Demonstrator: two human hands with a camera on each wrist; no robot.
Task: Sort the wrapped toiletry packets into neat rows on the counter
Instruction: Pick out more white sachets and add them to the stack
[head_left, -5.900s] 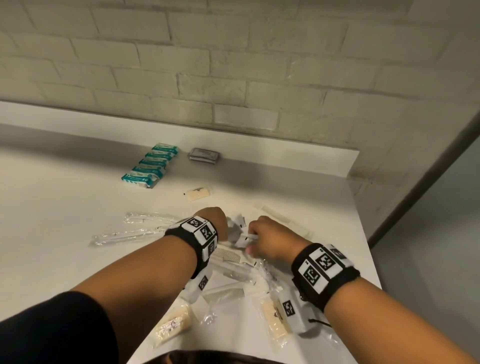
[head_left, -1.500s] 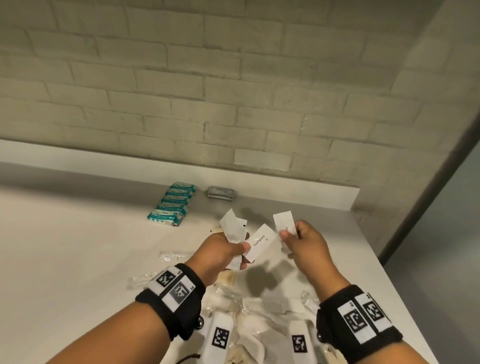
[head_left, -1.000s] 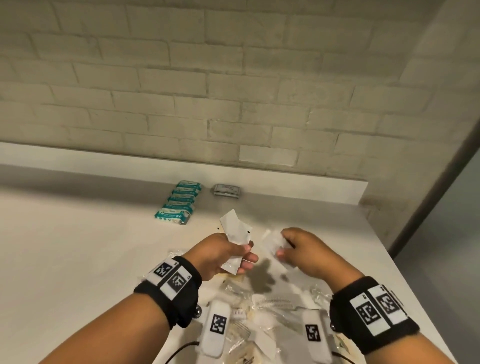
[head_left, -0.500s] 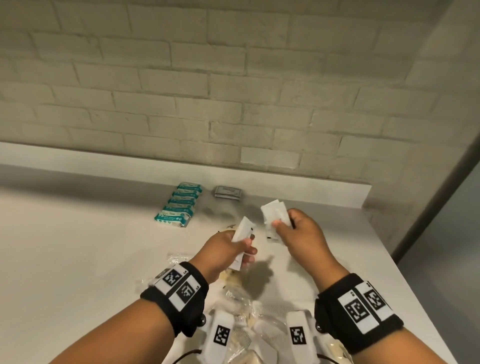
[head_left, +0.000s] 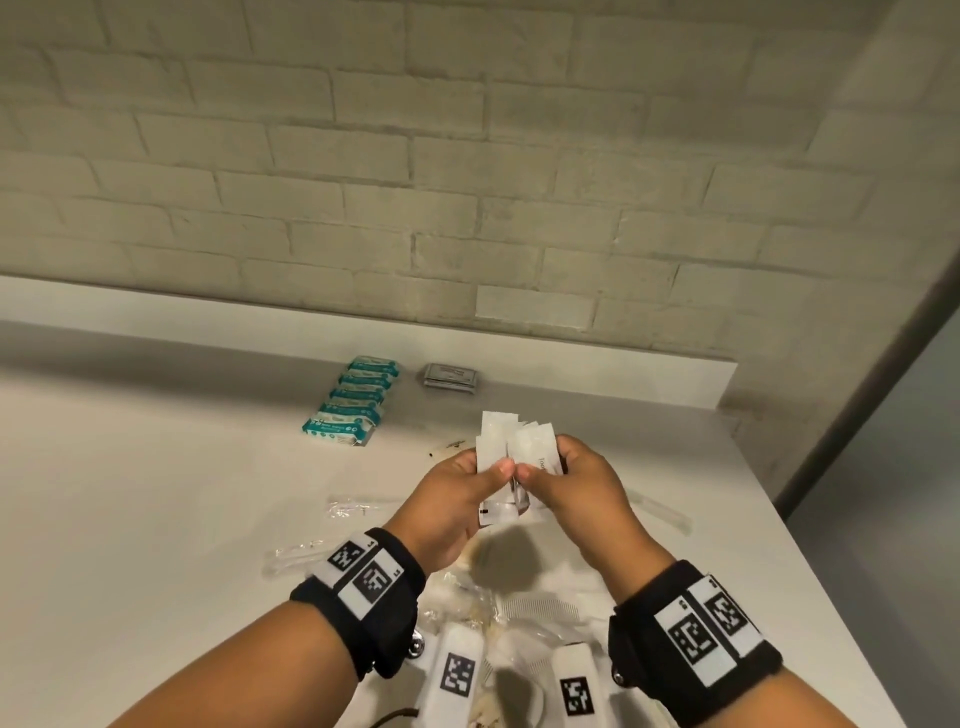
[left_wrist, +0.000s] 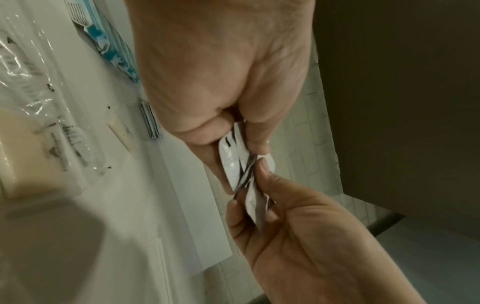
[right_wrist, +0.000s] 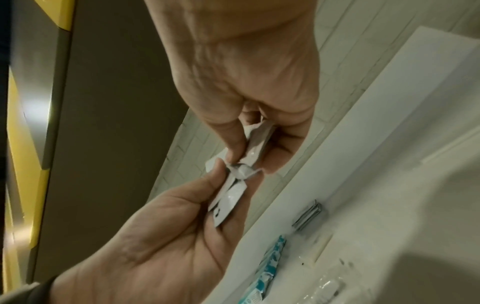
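Observation:
Both hands meet above the white counter (head_left: 156, 493), holding a small bunch of white sachets (head_left: 511, 441) between them. My left hand (head_left: 467, 480) pinches the left side of the bunch with thumb over fingers. Against it, my right hand (head_left: 566, 475) pinches the right side. The left wrist view shows the white sachets (left_wrist: 235, 164) squeezed between the thumbs and fingers of both hands. In the right wrist view the white sachets (right_wrist: 233, 185) lie overlapped and creased. A row of teal packets (head_left: 353, 400) lies at the back of the counter.
A grey flat packet (head_left: 451, 375) sits right of the teal row. Clear-wrapped toothbrushes (head_left: 358, 506), combs (head_left: 540, 608) and soap bars lie loose under my wrists. A long clear packet (head_left: 660, 512) lies to the right. The counter ends at a raised back ledge (head_left: 623, 374).
My hands were apart, each holding sachets. They have come together and now hold the sachets as one bunch.

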